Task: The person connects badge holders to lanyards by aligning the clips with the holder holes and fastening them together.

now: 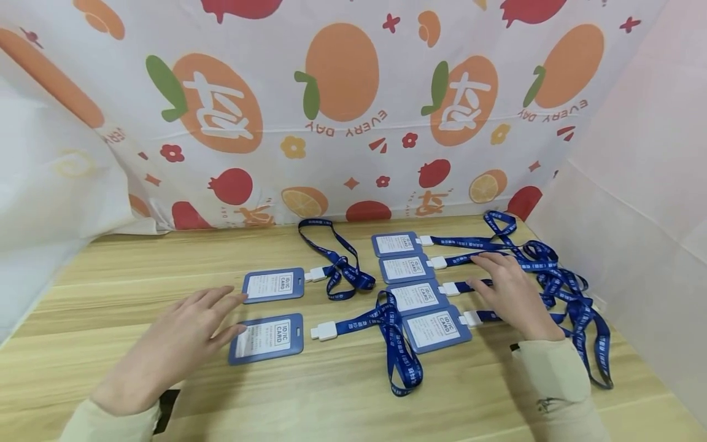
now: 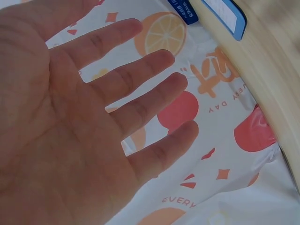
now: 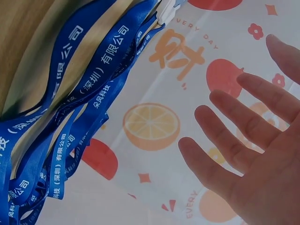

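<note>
Blue ID-card holder (image 1: 267,339): near left on tabletop (image 1: 331,399), clip (image 1: 327,331) apart. Left hand (image 1: 185,328): spread, at its edge. Right hand (image 1: 513,291): fingers extended over lanyards (image 1: 580,310); if these were snagged, four aligned holders (image 1: 415,297) could be dragged askew.

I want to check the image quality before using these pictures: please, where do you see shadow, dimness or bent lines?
Head view: bright, soft shadows on the table beside both sleeves; left wrist view: the left hand dim against the paler curtain, the table edge curved; right wrist view: right hand likewise shaded, lettering on the lanyards readable.
</note>
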The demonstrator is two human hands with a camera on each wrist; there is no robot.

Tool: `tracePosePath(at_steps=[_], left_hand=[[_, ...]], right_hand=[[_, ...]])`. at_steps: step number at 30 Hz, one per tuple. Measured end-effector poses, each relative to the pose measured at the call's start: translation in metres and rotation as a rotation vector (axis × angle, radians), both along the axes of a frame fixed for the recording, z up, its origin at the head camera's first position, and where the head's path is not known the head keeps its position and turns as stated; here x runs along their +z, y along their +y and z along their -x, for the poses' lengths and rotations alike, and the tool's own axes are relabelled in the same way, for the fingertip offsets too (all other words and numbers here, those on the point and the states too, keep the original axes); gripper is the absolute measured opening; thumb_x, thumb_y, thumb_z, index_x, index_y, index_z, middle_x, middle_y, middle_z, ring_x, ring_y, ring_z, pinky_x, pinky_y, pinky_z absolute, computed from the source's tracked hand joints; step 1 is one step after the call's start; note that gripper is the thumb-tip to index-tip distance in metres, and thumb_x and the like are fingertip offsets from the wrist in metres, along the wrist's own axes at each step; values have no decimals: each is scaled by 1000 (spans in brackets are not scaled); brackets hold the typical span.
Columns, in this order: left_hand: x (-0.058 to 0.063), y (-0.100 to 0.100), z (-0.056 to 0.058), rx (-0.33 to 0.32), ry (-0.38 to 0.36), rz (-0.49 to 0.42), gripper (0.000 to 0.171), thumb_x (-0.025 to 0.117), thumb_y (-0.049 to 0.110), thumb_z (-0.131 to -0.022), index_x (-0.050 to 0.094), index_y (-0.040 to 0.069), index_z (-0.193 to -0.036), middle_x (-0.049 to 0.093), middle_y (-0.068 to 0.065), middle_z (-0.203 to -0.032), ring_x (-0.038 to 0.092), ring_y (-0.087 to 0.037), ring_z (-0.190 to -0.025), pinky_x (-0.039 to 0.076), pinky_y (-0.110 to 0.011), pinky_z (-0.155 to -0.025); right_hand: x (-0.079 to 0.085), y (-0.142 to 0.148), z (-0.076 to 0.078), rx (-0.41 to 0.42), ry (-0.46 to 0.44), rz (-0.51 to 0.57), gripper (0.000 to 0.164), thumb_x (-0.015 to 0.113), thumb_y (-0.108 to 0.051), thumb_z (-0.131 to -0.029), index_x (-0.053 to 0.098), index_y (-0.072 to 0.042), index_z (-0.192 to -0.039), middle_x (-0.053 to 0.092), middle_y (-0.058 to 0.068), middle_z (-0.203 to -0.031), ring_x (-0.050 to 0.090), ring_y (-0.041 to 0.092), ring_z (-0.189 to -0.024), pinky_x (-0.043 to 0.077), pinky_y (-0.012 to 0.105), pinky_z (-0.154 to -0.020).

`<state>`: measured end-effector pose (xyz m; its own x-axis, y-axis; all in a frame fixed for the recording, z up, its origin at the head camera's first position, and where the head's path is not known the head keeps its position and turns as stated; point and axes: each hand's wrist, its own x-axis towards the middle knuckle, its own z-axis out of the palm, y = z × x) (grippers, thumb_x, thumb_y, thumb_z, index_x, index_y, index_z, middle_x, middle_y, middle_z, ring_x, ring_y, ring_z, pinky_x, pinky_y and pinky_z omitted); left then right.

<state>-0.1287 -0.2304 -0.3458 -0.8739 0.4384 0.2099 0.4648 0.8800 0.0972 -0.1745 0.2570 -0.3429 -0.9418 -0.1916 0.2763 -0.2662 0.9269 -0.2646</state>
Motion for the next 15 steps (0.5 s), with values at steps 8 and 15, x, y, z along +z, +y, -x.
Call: tracePosePath(at_steps=[8, 15], left_hand=[[1, -3, 1, -4, 20, -9, 52, 81, 22, -86, 65, -2, -129, 61, -29, -128, 58, -53, -113, 45, -71, -90], [1, 0, -2, -2, 13, -5, 52, 80, 24, -87, 64, -2, -130, 61, -28, -128, 57, -53, -114, 45, -71, -91]], right_hand=[[1, 1, 0, 7, 11, 8, 46, 71, -14, -95, 60, 9, -133, 54, 33, -137, 42, 53, -133, 25, 67, -113], [2, 1, -2, 5, 12, -2, 50, 70, -16, -96, 56, 8, -138, 52, 31, -140, 41, 53, -134, 31, 71, -107]])
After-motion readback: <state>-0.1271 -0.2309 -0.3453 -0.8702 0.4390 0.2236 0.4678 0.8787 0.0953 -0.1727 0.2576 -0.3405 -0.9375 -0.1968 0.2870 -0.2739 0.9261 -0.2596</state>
